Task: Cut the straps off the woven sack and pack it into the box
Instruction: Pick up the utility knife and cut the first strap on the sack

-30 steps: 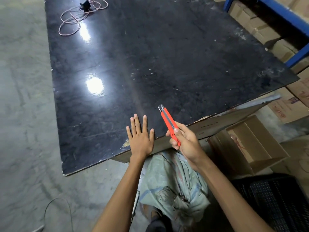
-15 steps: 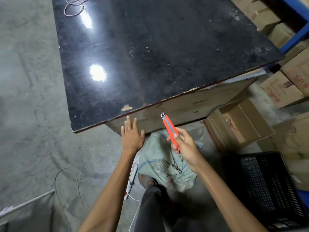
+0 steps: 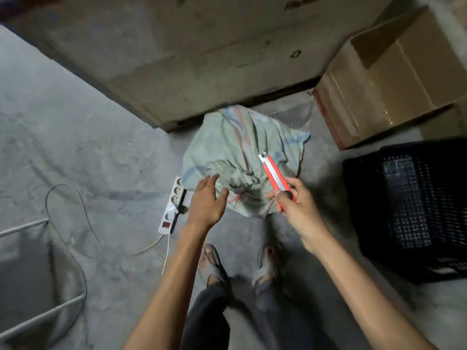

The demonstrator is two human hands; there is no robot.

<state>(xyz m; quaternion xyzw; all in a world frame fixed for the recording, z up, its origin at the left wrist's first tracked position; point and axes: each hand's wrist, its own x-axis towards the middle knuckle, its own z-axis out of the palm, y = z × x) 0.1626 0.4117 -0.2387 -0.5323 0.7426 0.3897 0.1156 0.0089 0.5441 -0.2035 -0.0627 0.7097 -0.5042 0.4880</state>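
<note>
A: Item one?
B: Crumpled pale green woven sack (image 3: pixel 242 157) with faded red and blue stripes, lying on the grey concrete floor (image 3: pixel 83 152), just in front of the person's feet and against the foot of the bench's board side (image 3: pixel 192 59).

A: Hands?
B: Left hand (image 3: pixel 206 200) is reaching over the sack's near edge, fingers (image 3: pixel 209 179) straight and spread, gripping nothing; whether they are touching the cloth I cannot tell. Right hand (image 3: pixel 298 205) is curling round an orange plastic utility knife (image 3: pixel 274 176), tip pointing up over the sack.

A: The box?
B: Open brown cardboard box (image 3: pixel 389 79), standing to the right of the sack, apart from it.

A: Sundries?
B: Black perforated plastic crate (image 3: pixel 414 208) at right; white power strip (image 3: pixel 173 205) lying beside the sack's left edge.
</note>
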